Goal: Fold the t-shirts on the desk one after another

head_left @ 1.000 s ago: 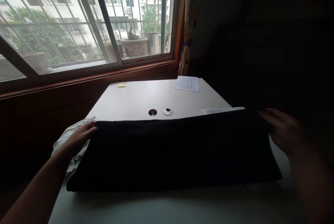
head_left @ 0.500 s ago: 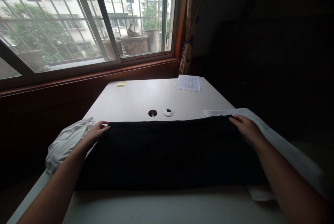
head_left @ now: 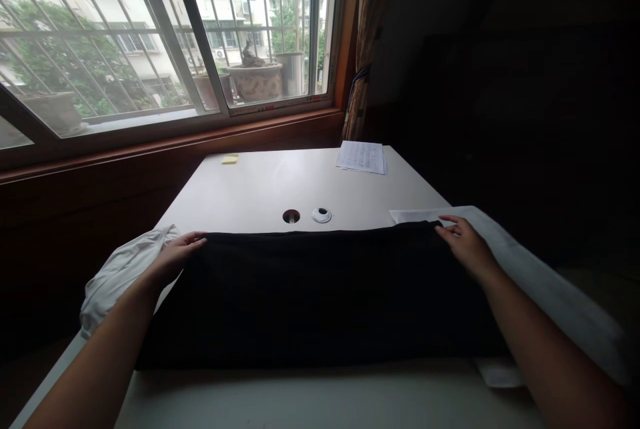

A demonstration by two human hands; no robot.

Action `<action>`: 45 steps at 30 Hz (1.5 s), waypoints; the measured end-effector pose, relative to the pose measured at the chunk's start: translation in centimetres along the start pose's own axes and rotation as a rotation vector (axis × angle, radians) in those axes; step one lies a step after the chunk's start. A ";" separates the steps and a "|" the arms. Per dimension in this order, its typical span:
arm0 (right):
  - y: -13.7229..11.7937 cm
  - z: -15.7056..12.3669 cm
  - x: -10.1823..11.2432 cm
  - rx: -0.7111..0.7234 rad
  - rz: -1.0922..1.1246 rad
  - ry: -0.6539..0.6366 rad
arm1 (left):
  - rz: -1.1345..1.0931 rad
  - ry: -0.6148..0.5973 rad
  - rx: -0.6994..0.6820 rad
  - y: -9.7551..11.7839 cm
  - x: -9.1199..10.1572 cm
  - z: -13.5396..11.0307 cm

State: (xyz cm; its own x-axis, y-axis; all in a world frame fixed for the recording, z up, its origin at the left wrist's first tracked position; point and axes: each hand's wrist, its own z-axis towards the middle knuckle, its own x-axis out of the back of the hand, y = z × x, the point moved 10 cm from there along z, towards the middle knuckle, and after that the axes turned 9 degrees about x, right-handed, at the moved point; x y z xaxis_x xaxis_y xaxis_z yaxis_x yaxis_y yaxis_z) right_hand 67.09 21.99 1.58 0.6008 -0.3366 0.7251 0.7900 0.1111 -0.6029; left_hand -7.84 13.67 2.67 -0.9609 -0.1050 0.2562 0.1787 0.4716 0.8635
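Observation:
A folded black cloth [head_left: 320,295] lies spread wide across the white table, its far edge nearly straight. At its far left corner, the fingers and thumb of my left hand [head_left: 177,255] are closed on the edge. My right hand [head_left: 467,245] is at the far right corner, thumb and a finger on the fabric and the forefinger lifted a little away. What kind of garment or fabric piece this is cannot be made out in the dark folds.
A crumpled white cloth [head_left: 123,275] lies by my left forearm. Pale sheeting [head_left: 525,275] extends under and beyond the right side. Papers [head_left: 361,157], a yellow sticky note [head_left: 230,159], a round hole [head_left: 291,216] and a white ring-shaped cover [head_left: 321,215] are on the table [head_left: 265,182]. A barred window is behind.
My right forefinger has lifted off the cloth's corner, and that hand has shifted slightly left. My left hand keeps its place at the other corner. The cloth's near edge looks slightly lower in view.

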 end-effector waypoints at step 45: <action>-4.4 -1.5 2.0 0.187 0.038 -0.181 | 0.779 0.112 -0.554 2.7 -1.8 1.0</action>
State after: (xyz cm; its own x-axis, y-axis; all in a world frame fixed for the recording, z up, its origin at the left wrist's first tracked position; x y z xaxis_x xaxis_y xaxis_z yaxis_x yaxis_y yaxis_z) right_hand 64.63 19.45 5.26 0.6295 -0.1582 0.7607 0.7650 0.2974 -0.5712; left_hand -5.82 16.00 4.14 -0.5096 -0.0336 0.8597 0.8603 -0.0333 0.5087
